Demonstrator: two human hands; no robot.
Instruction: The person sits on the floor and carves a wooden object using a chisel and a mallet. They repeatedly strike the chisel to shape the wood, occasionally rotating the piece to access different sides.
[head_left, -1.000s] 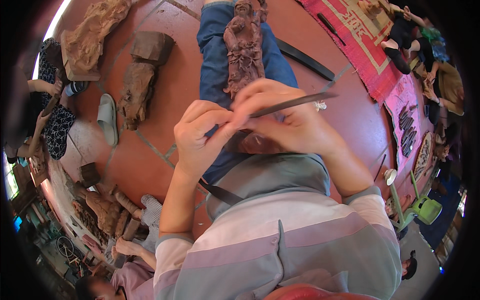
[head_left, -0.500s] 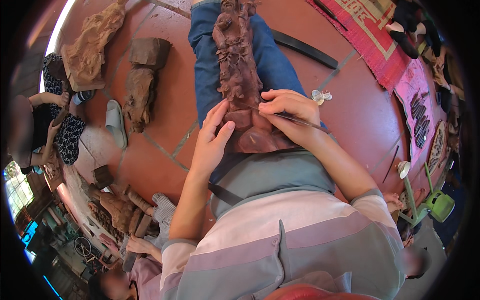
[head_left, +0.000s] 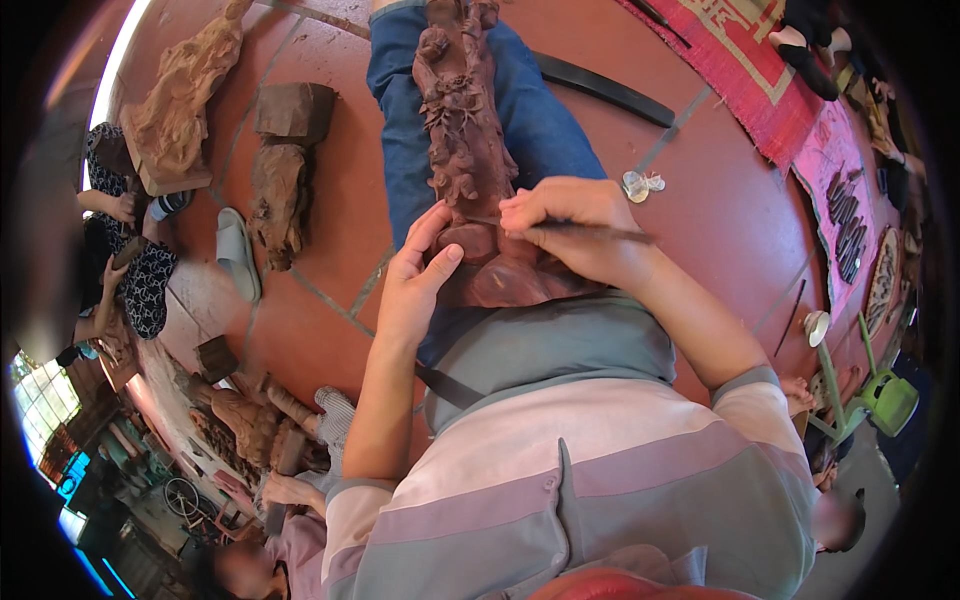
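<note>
A dark reddish wooden carving (head_left: 468, 120), tall and covered with small figures, lies along my lap with its plain rounded base toward my belly. My left hand (head_left: 412, 285) rests on the left side of that base, fingers stretched out and thumb apart, fingertips touching the wood. Over the base's right side, my right hand (head_left: 590, 225) is closed round a thin dark carving tool (head_left: 625, 234). The tool's rear end sticks out past the hand to the right. Its tip is hidden by my fingers, close to the wood.
A black curved bar (head_left: 605, 90) lies on the tiled floor beyond my leg. Left are wood pieces (head_left: 280, 180) and a pale slipper (head_left: 237, 255). On the right, a pink cloth (head_left: 835, 170) bears several dark tools. Other people sit at both sides.
My right hand has turned and shifted slightly left, with the tool now lying flatter and its tip out of sight. My left hand stays nearly in place. The view has shifted a little.
</note>
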